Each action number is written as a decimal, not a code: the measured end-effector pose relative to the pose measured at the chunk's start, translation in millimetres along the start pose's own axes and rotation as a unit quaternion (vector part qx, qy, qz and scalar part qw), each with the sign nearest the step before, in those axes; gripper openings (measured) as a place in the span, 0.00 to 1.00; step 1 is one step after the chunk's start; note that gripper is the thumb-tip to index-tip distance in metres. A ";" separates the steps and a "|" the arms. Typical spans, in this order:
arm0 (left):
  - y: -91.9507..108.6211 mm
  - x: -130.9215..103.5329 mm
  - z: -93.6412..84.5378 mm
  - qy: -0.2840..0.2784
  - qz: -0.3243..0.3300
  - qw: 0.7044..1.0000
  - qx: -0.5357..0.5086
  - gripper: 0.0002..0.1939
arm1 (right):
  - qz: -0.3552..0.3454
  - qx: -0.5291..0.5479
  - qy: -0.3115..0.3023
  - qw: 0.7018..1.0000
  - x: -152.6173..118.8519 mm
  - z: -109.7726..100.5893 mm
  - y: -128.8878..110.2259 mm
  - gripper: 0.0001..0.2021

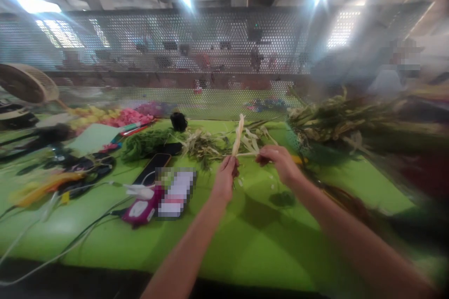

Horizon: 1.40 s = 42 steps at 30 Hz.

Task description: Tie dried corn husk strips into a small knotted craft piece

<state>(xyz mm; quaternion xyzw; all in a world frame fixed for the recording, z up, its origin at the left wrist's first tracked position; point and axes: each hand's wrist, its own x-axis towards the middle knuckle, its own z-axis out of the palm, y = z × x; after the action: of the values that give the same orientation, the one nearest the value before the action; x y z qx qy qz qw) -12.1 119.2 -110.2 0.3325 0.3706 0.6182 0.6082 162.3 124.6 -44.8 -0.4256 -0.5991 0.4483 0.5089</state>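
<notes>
My left hand (226,175) is closed around the base of a pale cream artificial-looking stem (239,138), which stands upright above the fingers. A thin pale strip runs sideways from there towards my right hand (277,156). The right fingers are pinched at the strip's far end; what exactly lies between them is too small to make out. Just behind both hands, a loose heap of pale, dry-looking leaves (199,144) spreads over the green table (259,252). Small whitish scraps dot the surface below the hands.
To the left lie a phone (154,168), a blurred-out screen (177,194), a purple device (140,208) with cables, and a yellow glue gun (52,187). Green foliage (138,145) sits behind. At right, a basket (293,135) holds long leafy stems (333,117). A perforated panel (210,37) rises behind.
</notes>
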 end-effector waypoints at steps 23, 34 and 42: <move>-2.6 17.2 -9.9 -0.003 0.066 0.995 0.081 0.14 | -0.059 -0.314 -0.021 0.947 -137.5 -90.6 -58.9 0.21; 0.0 13.6 -8.3 -0.030 0.034 0.997 0.059 0.14 | 0.098 -0.627 -0.044 0.772 -43.6 -63.6 32.0 0.13; 7.1 -4.9 6.5 -0.097 -0.021 0.994 0.042 0.14 | 0.081 -0.361 -0.115 0.922 -37.5 -62.4 21.3 0.05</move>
<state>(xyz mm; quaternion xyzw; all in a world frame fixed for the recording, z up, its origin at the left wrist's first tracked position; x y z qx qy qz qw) -9.9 114.7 -100.6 0.4083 0.3423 0.5536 0.6400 229.7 99.9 -69.0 -0.5732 -0.7382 0.2866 0.2105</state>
